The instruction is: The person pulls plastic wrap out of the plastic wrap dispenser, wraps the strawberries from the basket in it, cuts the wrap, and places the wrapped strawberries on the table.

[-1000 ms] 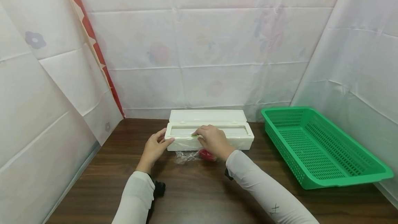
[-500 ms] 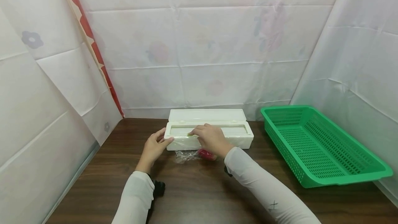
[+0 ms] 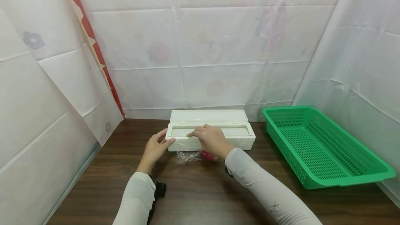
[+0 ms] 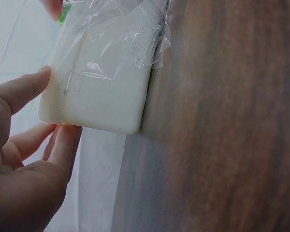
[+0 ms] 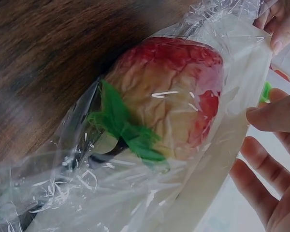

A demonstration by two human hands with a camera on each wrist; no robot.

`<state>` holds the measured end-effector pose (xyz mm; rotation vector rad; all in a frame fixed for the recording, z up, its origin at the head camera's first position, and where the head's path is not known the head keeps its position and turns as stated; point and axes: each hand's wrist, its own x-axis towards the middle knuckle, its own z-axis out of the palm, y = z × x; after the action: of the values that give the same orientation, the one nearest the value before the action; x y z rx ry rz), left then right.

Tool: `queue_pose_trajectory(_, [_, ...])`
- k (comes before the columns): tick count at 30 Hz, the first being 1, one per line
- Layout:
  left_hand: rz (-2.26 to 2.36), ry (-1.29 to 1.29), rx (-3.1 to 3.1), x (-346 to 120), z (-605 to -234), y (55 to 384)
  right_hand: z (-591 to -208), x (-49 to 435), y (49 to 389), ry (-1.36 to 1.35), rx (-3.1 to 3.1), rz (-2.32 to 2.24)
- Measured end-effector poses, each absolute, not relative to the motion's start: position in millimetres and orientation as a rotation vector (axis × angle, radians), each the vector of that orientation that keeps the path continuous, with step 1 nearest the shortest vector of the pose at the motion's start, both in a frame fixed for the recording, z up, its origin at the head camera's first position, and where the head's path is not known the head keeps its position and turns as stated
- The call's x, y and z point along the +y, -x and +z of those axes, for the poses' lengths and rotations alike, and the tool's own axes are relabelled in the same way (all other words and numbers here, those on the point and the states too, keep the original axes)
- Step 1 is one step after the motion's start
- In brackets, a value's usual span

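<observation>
A white cling film dispenser (image 3: pixel 184 145) lies lengthwise at the back of the table, its lid (image 3: pixel 209 115) tipped back. My left hand (image 3: pixel 155 150) grips its left end, thumb at the front and fingers round the corner. On the front top edge, the thumb and fingers of my right hand (image 3: pixel 214 140) pinch a small green slide cutter (image 3: pixel 188 135), mostly hidden by the fingertips. Clear film (image 3: pixel 185 158) drapes down the front. Under that film, against the box, sits an apple-like red and yellow fruit (image 5: pixel 159 96) with green leaves and a dark stem.
To the right stands a green perforated plastic basket (image 3: pixel 268 117), with nothing in it. White patterned sheeting (image 3: pixel 200 44) walls the dark wooden table (image 3: pixel 193 197) at the back and both sides.
My right hand has slid left along the dispenser's front edge with the green cutter, mostly in the first half second. The left hand, dispenser and fruit have stayed in place.
</observation>
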<state>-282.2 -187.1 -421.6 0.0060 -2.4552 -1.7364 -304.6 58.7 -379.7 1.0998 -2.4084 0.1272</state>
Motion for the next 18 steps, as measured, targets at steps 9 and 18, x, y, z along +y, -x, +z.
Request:
queue_pose_trajectory(9, [-1.738,0.001,-2.459,-187.4,-422.1,282.4,-374.2,55.4,301.3,-1.075,-2.524,0.134])
queue_pose_trajectory(18, [-1.737,-0.012,-2.459,-187.1,-421.3,282.9,-374.8,50.3,303.9,-1.106,-2.522,0.303])
